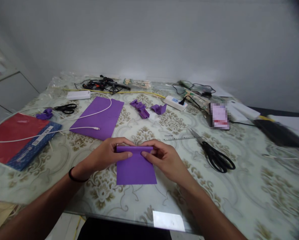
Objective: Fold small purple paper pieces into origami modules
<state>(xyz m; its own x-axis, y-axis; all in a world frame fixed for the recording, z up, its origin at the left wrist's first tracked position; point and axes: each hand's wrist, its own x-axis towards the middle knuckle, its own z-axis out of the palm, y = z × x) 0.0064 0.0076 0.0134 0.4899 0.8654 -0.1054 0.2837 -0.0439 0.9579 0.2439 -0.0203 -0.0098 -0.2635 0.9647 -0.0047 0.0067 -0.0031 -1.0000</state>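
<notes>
A small sheet of purple paper (136,171) is held just above or on the table near its front edge, its top edge folded or rolled over. My left hand (111,153) pinches the upper left of that edge, thumb in front and fingers behind. On the upper right, my right hand (162,156) pinches the same edge in the same way. Beyond the hands lies a larger purple sheet (99,116). Crumpled or folded purple paper pieces (140,109) rest farther back, with another purple piece (159,109) beside them.
Large black-handled scissors (217,156) lie to the right beside a clear ruler (178,138). At left are smaller scissors (66,108), a red and blue packet (29,140) and a white cable (71,129). A power strip (175,102), phone (220,116) and tangled black cables (104,85) sit behind.
</notes>
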